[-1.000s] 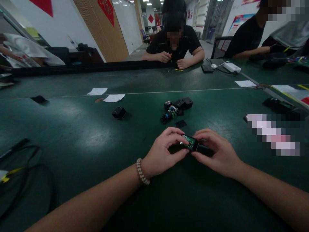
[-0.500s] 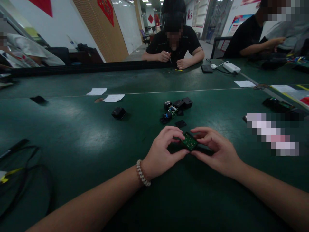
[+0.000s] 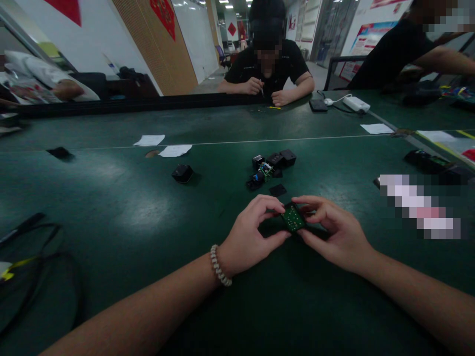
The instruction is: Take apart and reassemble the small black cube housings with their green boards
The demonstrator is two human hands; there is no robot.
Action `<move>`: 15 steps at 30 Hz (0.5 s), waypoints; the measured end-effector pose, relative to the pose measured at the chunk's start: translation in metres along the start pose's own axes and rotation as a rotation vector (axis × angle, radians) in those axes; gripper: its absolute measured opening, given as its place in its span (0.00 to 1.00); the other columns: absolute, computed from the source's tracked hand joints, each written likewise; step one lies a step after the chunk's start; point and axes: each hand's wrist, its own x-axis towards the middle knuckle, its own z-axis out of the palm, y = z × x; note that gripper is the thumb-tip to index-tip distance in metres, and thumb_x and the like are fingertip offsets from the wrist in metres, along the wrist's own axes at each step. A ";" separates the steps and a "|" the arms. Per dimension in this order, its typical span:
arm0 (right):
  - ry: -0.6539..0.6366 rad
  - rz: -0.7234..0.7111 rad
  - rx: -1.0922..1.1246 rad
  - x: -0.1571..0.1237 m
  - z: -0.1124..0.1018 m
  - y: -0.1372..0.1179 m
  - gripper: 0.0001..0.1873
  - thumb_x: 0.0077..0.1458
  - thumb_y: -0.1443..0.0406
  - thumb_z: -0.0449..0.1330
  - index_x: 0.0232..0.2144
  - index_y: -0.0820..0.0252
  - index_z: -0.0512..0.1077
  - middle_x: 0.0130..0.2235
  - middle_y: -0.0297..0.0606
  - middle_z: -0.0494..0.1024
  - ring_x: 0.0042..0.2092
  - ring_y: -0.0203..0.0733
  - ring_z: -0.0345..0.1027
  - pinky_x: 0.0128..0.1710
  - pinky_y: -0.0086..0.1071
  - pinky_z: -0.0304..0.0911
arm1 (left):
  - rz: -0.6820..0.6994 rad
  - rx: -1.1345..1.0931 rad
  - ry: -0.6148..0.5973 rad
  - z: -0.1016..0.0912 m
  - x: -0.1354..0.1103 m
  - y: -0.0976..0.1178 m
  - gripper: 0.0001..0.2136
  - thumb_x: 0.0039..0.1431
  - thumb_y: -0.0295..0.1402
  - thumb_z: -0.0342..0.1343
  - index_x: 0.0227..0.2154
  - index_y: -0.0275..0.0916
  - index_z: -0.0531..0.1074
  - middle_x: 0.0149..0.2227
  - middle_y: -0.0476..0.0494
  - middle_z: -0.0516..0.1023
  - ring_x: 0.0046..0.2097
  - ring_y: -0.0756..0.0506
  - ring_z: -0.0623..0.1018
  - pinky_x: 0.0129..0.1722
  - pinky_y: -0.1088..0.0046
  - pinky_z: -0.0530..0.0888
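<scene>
A small green circuit board (image 3: 293, 218) with a dark edge is held low over the table between my two hands. My left hand (image 3: 256, 227), with a beaded bracelet at the wrist, pinches its left side between thumb and fingers. From the right, my right hand (image 3: 330, 230) grips the opposite side with thumb and fingertips. The board's soldered face is turned up; its underside is hidden. Just beyond my hands lies a flat black plate (image 3: 278, 190). Behind it sits a cluster of black housing pieces and electronic parts (image 3: 263, 170).
A black block (image 3: 182, 173) stands left of the cluster. Cables (image 3: 40, 257) lie at the left edge, paper slips (image 3: 175, 151) farther back. At right are a blurred-out object (image 3: 419, 207) and dark electronics (image 3: 430, 163). A person (image 3: 267, 64) sits opposite; another leans at right.
The circuit board has turned and shifted very slightly to the right in my fingers, both hands still holding it. In the background, the person at right has leaned and reached rightward.
</scene>
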 end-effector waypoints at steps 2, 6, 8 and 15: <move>0.002 0.012 0.012 0.000 0.001 0.001 0.10 0.56 0.70 0.68 0.34 0.56 0.70 0.56 0.49 0.77 0.52 0.52 0.79 0.49 0.47 0.79 | 0.024 0.015 0.003 0.000 0.000 0.000 0.18 0.55 0.25 0.68 0.47 0.41 0.71 0.52 0.41 0.71 0.56 0.40 0.77 0.58 0.58 0.80; 0.002 0.062 0.058 -0.001 0.002 0.001 0.11 0.56 0.68 0.69 0.38 0.55 0.71 0.54 0.47 0.77 0.54 0.52 0.78 0.48 0.45 0.80 | 0.029 0.043 -0.009 0.000 0.000 -0.001 0.22 0.54 0.26 0.69 0.51 0.42 0.71 0.53 0.40 0.73 0.57 0.39 0.77 0.59 0.57 0.79; 0.006 0.091 0.081 -0.001 0.002 0.001 0.13 0.56 0.68 0.70 0.41 0.54 0.71 0.53 0.46 0.77 0.53 0.51 0.79 0.47 0.44 0.80 | 0.016 0.036 -0.005 0.000 0.000 -0.001 0.23 0.55 0.27 0.70 0.52 0.42 0.70 0.53 0.39 0.74 0.57 0.39 0.78 0.58 0.56 0.80; -0.004 0.130 0.139 -0.003 0.001 0.004 0.15 0.58 0.67 0.69 0.46 0.53 0.71 0.52 0.43 0.77 0.50 0.46 0.79 0.49 0.39 0.80 | -0.066 -0.055 0.043 0.002 0.001 0.002 0.22 0.55 0.28 0.69 0.50 0.40 0.69 0.52 0.39 0.75 0.55 0.39 0.79 0.57 0.57 0.79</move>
